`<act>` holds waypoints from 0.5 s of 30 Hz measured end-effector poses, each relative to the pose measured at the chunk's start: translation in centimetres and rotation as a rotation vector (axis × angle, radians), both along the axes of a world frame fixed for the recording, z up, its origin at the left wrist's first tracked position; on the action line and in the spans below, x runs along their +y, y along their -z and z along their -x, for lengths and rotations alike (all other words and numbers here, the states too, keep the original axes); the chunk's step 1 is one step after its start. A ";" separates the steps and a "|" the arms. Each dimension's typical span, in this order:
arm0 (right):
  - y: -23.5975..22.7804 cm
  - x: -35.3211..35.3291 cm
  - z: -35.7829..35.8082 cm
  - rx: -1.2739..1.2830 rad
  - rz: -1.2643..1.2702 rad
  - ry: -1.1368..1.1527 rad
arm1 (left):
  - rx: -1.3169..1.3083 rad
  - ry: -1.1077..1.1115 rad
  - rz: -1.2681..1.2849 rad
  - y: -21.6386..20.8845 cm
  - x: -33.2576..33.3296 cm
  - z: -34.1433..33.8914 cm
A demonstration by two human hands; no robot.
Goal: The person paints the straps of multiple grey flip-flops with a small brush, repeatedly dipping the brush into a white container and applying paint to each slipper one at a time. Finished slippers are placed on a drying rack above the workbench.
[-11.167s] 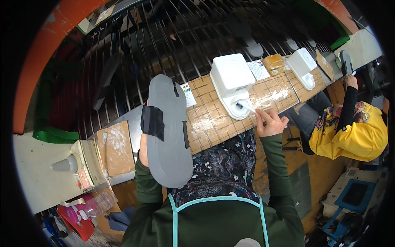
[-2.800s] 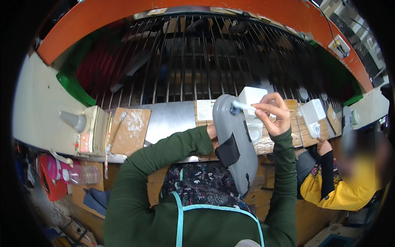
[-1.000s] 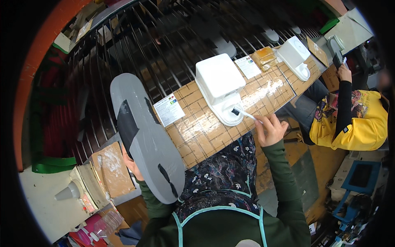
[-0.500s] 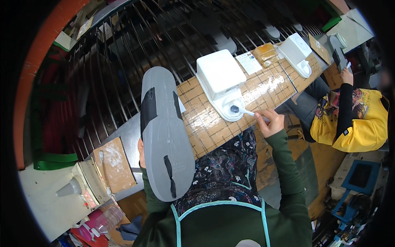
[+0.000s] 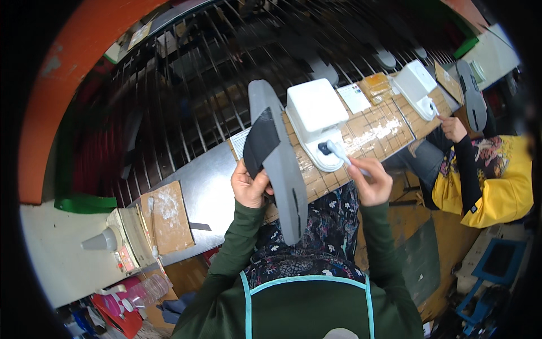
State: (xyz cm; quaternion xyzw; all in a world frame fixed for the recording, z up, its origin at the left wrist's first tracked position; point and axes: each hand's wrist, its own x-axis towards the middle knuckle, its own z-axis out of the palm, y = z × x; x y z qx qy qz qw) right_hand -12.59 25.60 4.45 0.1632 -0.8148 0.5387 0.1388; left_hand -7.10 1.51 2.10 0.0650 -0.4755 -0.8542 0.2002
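Note:
My left hand [image 5: 248,185] grips a grey slide sandal [image 5: 287,172] by its black strap [image 5: 262,140]. The sandal is tilted on its edge, with its sole turned toward the right and a dark slot near its lower end. Between thumb and fingers, my right hand [image 5: 372,182] pinches a small white brush [image 5: 341,152]. The brush's head is at the dark round opening in the base of a white glue dispenser [image 5: 317,108]; whether it touches the opening, I cannot tell.
Dispensers stand on a cardboard-covered board [image 5: 372,130] along a rack of metal bars [image 5: 192,107]. A second white dispenser [image 5: 415,82] is beside a co-worker in a yellow top [image 5: 499,186], who holds another grey sandal [image 5: 473,99]. At left lie a stained cardboard piece [image 5: 168,217] and a grey cone [image 5: 100,240].
The sandal has turned from sole-up to edge-on and moved right, bringing my left hand into view. My right hand stays by the dispenser, the brush tilted differently. The co-worker's hand has moved to their dispenser.

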 end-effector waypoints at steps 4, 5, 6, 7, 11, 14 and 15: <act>-2.9 -2.2 -2.7 0.030 0.167 -0.070 | 0.001 0.037 0.023 -1.2 0.9 -0.3; -3.2 -2.6 -3.3 -0.066 0.229 -0.111 | -0.027 0.030 0.020 -1.5 1.1 -0.4; -3.3 -3.0 -3.5 -0.093 0.223 -0.134 | -0.021 0.031 0.027 -1.7 1.3 -0.4; -3.1 -3.3 -3.6 -0.117 0.247 -0.155 | -0.017 0.034 0.033 -1.8 1.4 -0.5; -2.1 -4.2 -3.5 -0.167 0.296 -0.140 | 0.000 0.051 0.061 -1.9 1.8 -1.0; -1.9 -4.4 -3.0 -0.123 0.230 -0.118 | -0.002 0.007 0.142 -2.0 1.9 -1.1; -2.0 -4.3 -2.8 -0.115 0.213 -0.117 | 0.004 -0.007 0.186 -2.0 2.0 -1.1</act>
